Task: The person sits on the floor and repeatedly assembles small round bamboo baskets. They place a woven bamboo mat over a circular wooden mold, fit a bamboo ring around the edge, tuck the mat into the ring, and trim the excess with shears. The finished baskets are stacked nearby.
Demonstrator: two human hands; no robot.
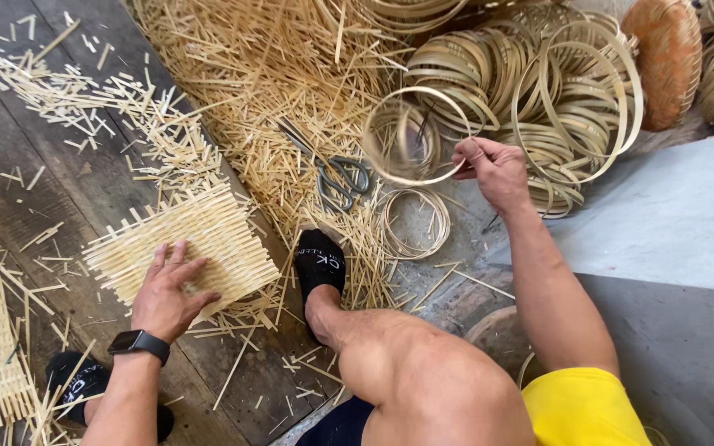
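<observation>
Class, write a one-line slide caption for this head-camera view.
Left hand presses a woven bamboo mat; right hand lifts a bamboo ring.

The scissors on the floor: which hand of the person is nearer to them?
Right. The right hand, holding a bamboo ring, is just to the side of the scissors. The left hand lies flat on the woven mat, farther away across the black-socked foot.

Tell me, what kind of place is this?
Probably a basket-weaving workshop: a square woven mat of pale bamboo strips on the plank floor, a pile of thin round bamboo hoops, and grey metal scissors.
</observation>
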